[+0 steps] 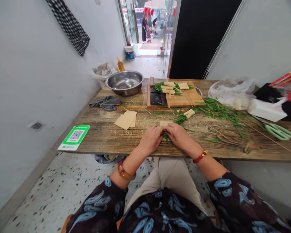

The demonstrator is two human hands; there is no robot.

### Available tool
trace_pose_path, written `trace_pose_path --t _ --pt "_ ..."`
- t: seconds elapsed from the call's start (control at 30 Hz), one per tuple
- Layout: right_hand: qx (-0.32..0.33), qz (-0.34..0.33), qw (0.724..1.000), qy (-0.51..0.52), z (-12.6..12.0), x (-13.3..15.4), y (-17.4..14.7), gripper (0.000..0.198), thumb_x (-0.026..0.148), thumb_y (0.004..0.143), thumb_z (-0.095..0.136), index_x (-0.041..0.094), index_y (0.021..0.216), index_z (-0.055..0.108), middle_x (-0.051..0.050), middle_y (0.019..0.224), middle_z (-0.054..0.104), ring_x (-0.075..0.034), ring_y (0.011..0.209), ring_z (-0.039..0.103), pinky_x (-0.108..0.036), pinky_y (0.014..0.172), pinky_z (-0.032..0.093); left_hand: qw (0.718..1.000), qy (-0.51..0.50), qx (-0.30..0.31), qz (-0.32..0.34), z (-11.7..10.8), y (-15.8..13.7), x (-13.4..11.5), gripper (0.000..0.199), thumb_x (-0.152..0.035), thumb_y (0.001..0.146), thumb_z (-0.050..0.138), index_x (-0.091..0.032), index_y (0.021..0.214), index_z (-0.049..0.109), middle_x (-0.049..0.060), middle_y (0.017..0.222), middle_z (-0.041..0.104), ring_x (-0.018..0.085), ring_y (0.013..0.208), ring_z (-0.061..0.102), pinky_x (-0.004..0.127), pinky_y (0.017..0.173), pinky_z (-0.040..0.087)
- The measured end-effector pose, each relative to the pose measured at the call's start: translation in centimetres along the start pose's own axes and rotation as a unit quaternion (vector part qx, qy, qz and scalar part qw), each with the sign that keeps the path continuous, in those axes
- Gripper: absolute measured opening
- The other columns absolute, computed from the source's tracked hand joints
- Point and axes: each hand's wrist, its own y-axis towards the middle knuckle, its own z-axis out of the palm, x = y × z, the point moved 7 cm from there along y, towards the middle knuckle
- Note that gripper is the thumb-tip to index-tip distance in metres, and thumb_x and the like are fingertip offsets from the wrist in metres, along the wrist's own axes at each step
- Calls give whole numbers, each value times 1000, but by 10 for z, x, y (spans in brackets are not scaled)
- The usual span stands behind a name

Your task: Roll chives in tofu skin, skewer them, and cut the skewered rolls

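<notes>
Beside a pale wall [38, 84] stands a wooden worktop [106, 139], with a glass door [131, 27] farther behind. At its near edge, the left hand [150, 138] and the right hand [178, 135] are both curled, their fingertips close together, and they hold a small beige sheet [166, 123] with some greens [167, 140] between them. This roll seems only partly formed. Several finished-looking rolls [168, 91] lie on the cutting board [196, 97], and two more rolls [190, 113] lie just beyond the right hand. Flat sheets [125, 119] and loose green stems [215, 108] remain unused, so I judge the work advanced, but not complete.
</notes>
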Motion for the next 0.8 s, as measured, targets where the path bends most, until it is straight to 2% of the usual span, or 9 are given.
trace_pose_path --t 0.1,0.17,0.27,0.37,0.43,0.53,0.67,0.8 --pt "-44 37 994 91 -3 -7 -6 46 12 87 49 19 132 46 -5 89 64 -19 86 59 -32 80 46 1000 -19 -3 -15 1 1 4 44 -13 84 51 -14 128 45 9 101 61 23 94 54 38 84 44" --pt "-54 59 988 130 -6 -9 -10 57 13 86 50 21 140 36 -2 88 66 -19 84 61 -33 80 47 1000 -11 8 -15 2 1 5 36 -15 84 51 -17 121 53 8 97 60 22 92 54 37 80 43" --pt "-52 53 988 137 -10 -4 -16 60 16 88 49 23 144 29 -3 94 68 -21 88 63 -36 82 48 1000 0 13 -9 1 1 5 23 -18 86 51 -20 106 63 7 91 59 21 87 54 35 77 42" --pt "-58 33 992 103 -13 2 -24 54 26 89 53 22 140 36 -7 101 67 -24 95 61 -40 84 48 1000 17 -3 -11 -4 0 3 19 -22 89 50 -20 95 67 8 91 58 22 88 52 37 77 41" --pt "-64 22 995 69 -13 4 -29 43 30 87 58 20 128 50 -9 103 66 -26 97 60 -41 85 48 999 31 -28 -1 -8 0 1 17 -22 88 51 -21 89 68 9 104 58 24 98 50 40 83 40" --pt "-64 12 998 22 -9 5 -33 19 24 89 54 21 106 63 -9 100 66 -24 95 58 -39 85 46 998 30 -45 40 -10 0 -4 16 -19 88 50 -19 87 66 7 117 58 23 108 47 41 93 37" --pt "-66 18 998 -13 -6 2 -33 18 21 92 49 22 96 67 -8 92 65 -22 88 56 -36 79 46 999 23 2 49 -1 0 -5 21 -19 93 41 -18 90 62 7 96 62 20 92 51 36 83 41" --pt "-71 20 997 -17 -6 3 -34 19 23 93 48 22 94 67 -7 88 64 -21 86 56 -34 77 45 999 9 19 34 2 -1 -4 18 -16 91 41 -18 98 58 7 92 59 21 89 50 34 79 42"
